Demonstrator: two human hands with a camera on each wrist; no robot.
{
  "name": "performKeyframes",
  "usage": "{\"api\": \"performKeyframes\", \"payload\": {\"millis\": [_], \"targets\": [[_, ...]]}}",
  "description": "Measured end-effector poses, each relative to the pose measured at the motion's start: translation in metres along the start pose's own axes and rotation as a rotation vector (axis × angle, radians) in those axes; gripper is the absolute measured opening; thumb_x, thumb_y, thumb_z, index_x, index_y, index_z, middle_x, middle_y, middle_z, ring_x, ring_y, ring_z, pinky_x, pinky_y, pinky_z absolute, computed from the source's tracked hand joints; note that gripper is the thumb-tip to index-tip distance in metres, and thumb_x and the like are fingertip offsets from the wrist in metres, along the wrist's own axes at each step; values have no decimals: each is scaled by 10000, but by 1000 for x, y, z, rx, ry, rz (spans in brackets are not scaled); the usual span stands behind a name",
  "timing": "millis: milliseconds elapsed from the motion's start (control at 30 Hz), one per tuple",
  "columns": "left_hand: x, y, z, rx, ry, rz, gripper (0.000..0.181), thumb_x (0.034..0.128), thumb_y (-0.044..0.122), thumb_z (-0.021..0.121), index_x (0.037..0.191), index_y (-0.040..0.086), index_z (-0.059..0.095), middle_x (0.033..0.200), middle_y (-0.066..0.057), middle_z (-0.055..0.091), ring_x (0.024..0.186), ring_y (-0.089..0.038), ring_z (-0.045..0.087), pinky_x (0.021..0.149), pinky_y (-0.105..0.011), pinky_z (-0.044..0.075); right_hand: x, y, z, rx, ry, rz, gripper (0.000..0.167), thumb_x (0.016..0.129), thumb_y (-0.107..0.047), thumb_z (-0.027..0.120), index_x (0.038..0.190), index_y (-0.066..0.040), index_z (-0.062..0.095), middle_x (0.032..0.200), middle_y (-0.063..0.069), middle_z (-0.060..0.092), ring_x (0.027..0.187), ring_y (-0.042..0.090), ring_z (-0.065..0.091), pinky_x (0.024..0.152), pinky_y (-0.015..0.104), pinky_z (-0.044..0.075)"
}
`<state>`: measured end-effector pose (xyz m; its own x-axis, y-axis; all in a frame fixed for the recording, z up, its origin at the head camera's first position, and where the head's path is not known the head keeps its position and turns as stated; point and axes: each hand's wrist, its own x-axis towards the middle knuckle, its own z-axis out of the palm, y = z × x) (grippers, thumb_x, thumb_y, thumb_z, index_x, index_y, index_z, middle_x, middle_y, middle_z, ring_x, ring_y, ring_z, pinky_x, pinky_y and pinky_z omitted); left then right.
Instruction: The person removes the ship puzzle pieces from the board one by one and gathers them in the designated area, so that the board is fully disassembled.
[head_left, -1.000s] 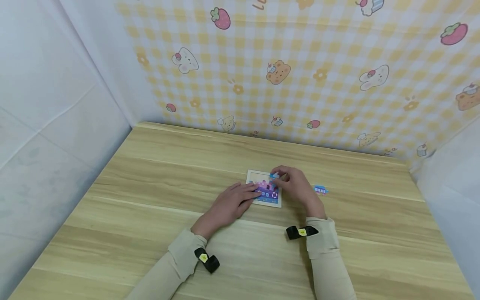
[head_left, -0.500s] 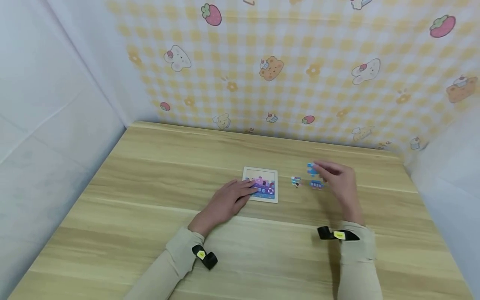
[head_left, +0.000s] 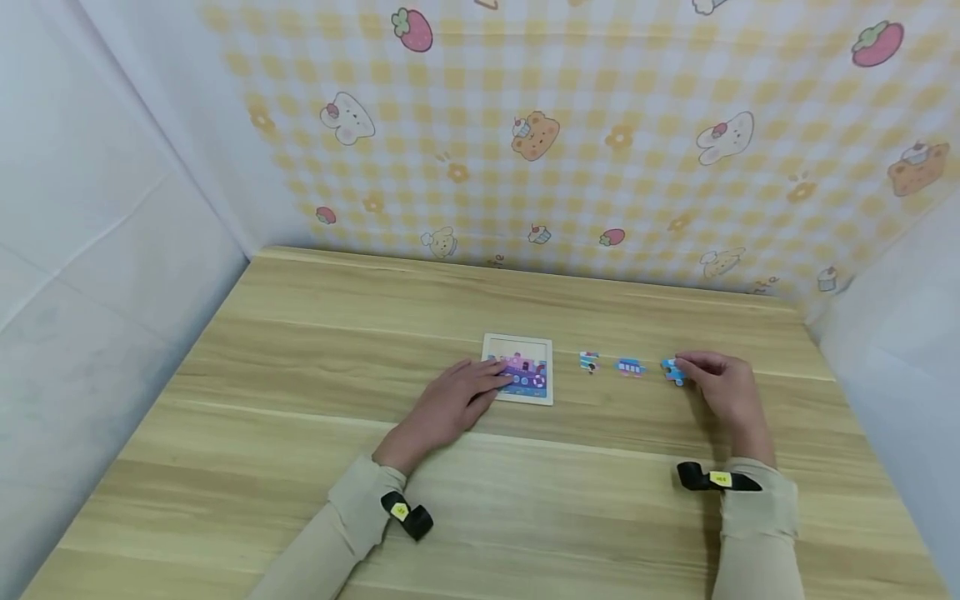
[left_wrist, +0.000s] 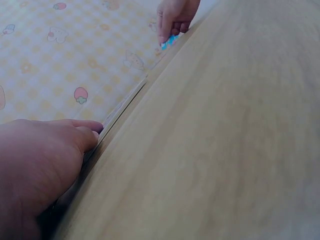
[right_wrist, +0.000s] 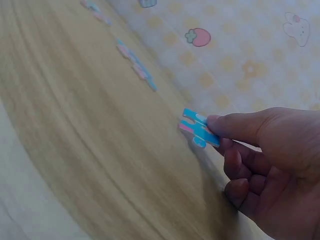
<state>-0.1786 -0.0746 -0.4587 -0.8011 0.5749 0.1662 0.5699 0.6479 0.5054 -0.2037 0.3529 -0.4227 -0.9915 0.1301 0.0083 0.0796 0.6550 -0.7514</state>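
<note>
Between thumb and fingertips my right hand [head_left: 720,387] pinches a blue jigsaw piece [right_wrist: 200,129], held just over the table at the right end of a row of pieces. My left hand [head_left: 453,400] rests with extended fingers on the left part of a white-framed puzzle board [head_left: 550,367]. Its lower part shows a purple and pink ship picture, while the upper strip is pale and bare. To the board's right lie a striped jigsaw piece [head_left: 588,361] and a blue jigsaw piece with a row of windows [head_left: 630,367].
The wooden table [head_left: 525,500] reaches back to a yellow checked cloth [head_left: 480,125] with cartoon prints. White sheets [head_left: 97,208] hang at the left and right sides. A black camera strap [head_left: 716,478] is on each wrist.
My right hand has left the board and moved right, carrying the blue jigsaw piece past the windowed piece. The striped piece, out of sight earlier, shows on the table. My left hand stays.
</note>
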Motion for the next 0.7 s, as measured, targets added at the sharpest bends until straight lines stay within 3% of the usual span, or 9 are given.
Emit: {"api": "performKeyframes", "payload": {"millis": [233, 700], "targets": [[-1, 0, 1, -15, -4, -8, 397, 1103, 234, 505, 1485, 170, 589, 1600, -1, 458, 1509, -201, 369, 1286, -433, 183, 5, 9, 7, -87, 3, -15, 385, 1049, -304, 634, 1205, 31, 742, 1210, 190, 710, 885, -36, 530, 708, 87, 452], [-1, -1, 4, -8, 5, -2, 395, 1105, 234, 501, 1485, 175, 589, 1596, -1, 464, 1509, -196, 370, 1283, -433, 192, 4, 9, 10, -125, 14, -25, 333, 1052, -242, 632, 1163, 50, 745, 1118, 204, 710, 833, 103, 532, 658, 140, 443]]}}
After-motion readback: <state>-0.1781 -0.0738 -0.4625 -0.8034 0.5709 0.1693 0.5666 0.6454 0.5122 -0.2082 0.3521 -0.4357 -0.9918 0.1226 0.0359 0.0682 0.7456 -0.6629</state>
